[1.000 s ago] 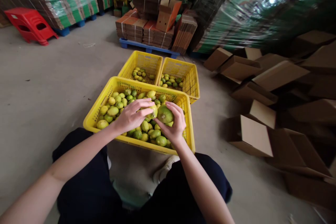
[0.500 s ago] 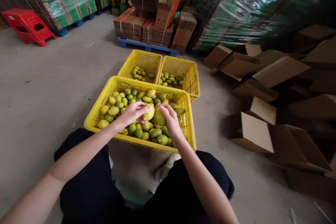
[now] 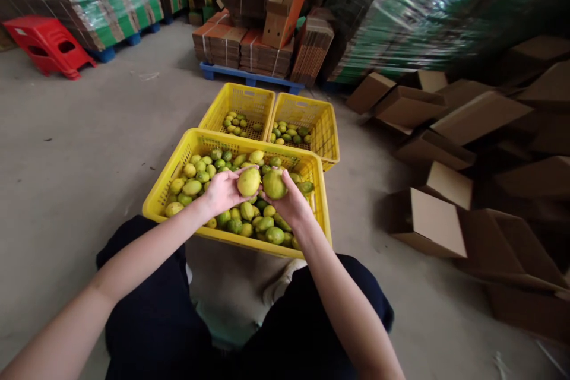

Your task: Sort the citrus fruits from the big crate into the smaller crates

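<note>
Over the near yellow crate (image 3: 167,190), my left hand (image 3: 222,192) holds a yellow lemon (image 3: 249,181), its fingers curled under the fruit. Beside it, my right hand (image 3: 293,200) grips a greener lemon (image 3: 274,183), the palm turned up and the thumb along its right side. The two fruits are held close side by side. Below them lie many loose green and yellow lemons (image 3: 192,187), partly hidden by my hands and wrists.
Behind the near crate stand two more yellow crates, a left one (image 3: 214,108) and a right one (image 3: 330,130), each with some lemons. Flattened cartons (image 3: 222,50) sit on a blue pallet (image 3: 249,78). Open cardboard boxes (image 3: 436,219) are heaped at right; a red stool (image 3: 48,44) stands far left.
Both hands have rolled over, palms more upward, turning the two lemons so more of their surfaces show. The crates have stayed in place.
</note>
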A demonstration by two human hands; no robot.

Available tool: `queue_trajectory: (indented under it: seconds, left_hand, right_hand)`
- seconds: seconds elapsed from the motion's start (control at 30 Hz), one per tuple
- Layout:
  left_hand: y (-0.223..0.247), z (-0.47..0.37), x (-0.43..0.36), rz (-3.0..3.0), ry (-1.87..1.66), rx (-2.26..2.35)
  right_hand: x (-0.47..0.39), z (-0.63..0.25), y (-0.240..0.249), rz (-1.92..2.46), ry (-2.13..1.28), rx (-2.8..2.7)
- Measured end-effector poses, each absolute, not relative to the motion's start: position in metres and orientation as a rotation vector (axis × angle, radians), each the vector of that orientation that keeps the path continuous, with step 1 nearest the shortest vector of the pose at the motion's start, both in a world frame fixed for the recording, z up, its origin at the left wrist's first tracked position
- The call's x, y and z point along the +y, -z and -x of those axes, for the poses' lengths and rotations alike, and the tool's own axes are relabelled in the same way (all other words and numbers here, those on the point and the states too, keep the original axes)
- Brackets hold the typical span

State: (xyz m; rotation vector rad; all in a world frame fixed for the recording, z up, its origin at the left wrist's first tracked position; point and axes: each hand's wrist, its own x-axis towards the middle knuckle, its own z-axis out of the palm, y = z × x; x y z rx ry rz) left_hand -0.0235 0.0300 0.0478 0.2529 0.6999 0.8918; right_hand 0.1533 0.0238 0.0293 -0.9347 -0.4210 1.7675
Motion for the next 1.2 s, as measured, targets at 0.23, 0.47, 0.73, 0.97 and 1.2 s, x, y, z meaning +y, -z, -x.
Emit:
queue_trajectory:
  seconds: [0.23, 0.47, 0.73, 0.97, 1.2]
  left_hand:
    - [-0.057, 0.018, 0.027, -0.414, -0.945, 0.826]
    - [-0.058, 0.026, 0.03, -0.362, -1.058, 0.757]
    - [-0.053, 0.029, 0.036, -0.048, -1.015, 0.734]
    - [-0.058, 0.031, 0.032, -0.074, -1.062, 0.697]
    - [-0.061, 0.037, 0.03, -0.011, -1.007, 0.716]
  right_hand:
    - [0.03, -0.154, -0.027, 0.92, -1.755, -0.277]
    - [0.022, -0.15, -0.032, 0.93, -1.823, -0.294]
    - [0.025, -0.156, -0.021, 0.877, -1.793, -0.257]
    - [0.03, -0.153, -0.008, 0.899, -1.787, -0.432]
    - [0.024, -0.149, -0.017, 0.938, -1.802, -0.395]
